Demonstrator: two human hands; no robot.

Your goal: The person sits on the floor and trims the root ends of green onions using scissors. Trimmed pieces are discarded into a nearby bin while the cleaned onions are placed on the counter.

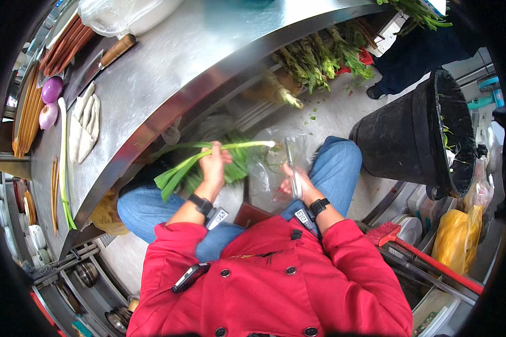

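My left hand [214,168] grips a long green onion or leek [248,145] by its stalk. Its white root end points right, and the green leaves fan out to the lower left. In my right hand [304,184] is a slim metal knife [295,181], its blurred blade pointing away from me. Between and beneath both hands spreads a clear plastic bag [263,177]. More green leaves [236,162] lie under my left hand, blurred. The knife and the onion's root end are apart.
A steel counter [173,54] curves ahead, bearing a cleaver [117,49], purple onions [50,90], a glove [84,126] and another green onion [63,168]. Leafy stalks [312,63] lie beneath it. A black bin [396,130] and a red broom [438,265] are right; a person's leg [417,59] stands beyond.
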